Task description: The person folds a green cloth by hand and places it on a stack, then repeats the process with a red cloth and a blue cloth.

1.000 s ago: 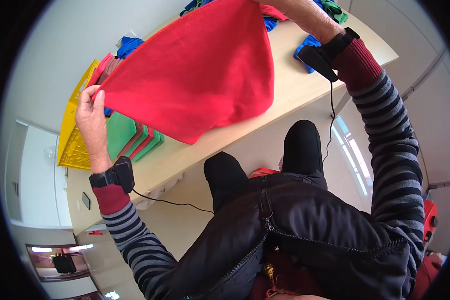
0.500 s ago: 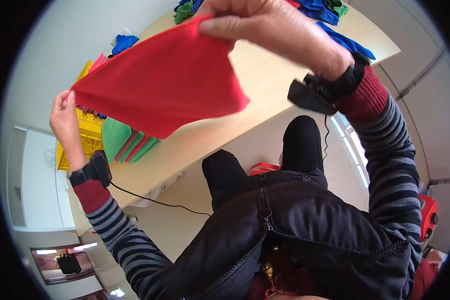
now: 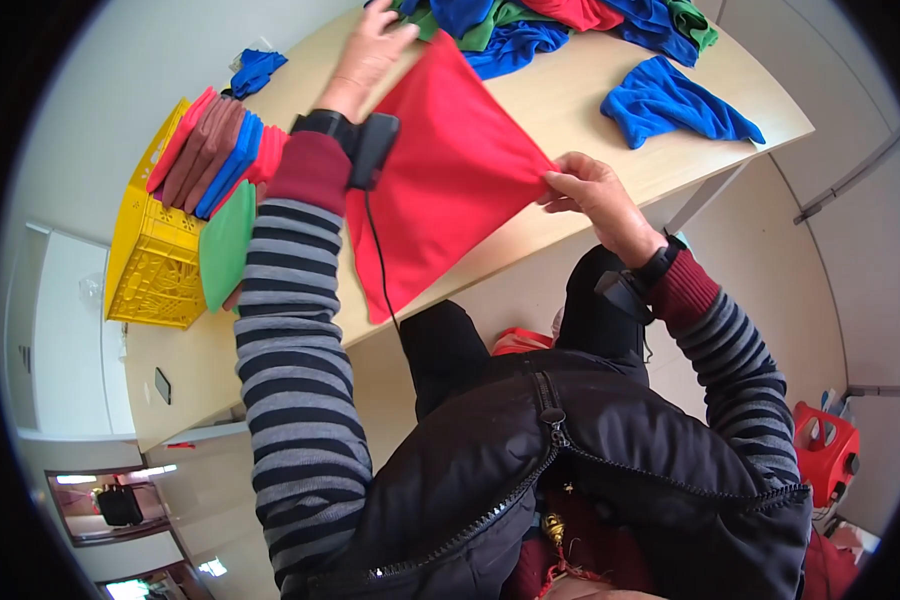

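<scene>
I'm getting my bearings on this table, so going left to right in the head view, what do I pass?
Yellow crate → stack of folded cloths → left hand → red cloth → right hand → loose blue cloth.

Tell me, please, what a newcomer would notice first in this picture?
First, the big red cloth lying on the wooden table, with the left hand on its far corner and the right hand pinching its right corner. Next, the yellow crate at the left, with folded cloths stacked on it, and the heap of blue, green and red cloths at the far edge.
</scene>
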